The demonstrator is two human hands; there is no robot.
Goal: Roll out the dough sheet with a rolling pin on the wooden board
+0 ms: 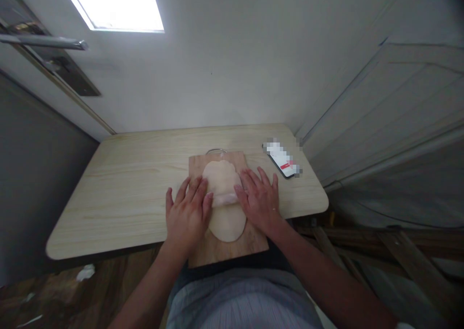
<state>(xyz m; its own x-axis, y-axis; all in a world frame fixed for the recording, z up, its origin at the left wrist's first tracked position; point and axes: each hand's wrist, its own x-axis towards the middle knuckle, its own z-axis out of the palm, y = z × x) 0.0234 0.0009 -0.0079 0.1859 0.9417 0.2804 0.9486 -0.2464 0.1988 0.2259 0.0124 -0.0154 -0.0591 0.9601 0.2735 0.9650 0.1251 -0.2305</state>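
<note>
A flat oval of pale dough [226,222] lies on a wooden cutting board [250,239] at the near edge of the table. A rolling pin [224,199], mostly hidden, lies crosswise over the dough. My left hand [187,214] rests flat on the pin's left end, fingers stretched out. My right hand [258,199] presses flat on the pin's right end, fingers spread.
The light wooden table [126,193] stands against a white wall. A phone [284,161] lies to the right of the board. A glass rim [216,151] peeks out behind the board. The wooden floor at lower left has scraps of paper [85,272].
</note>
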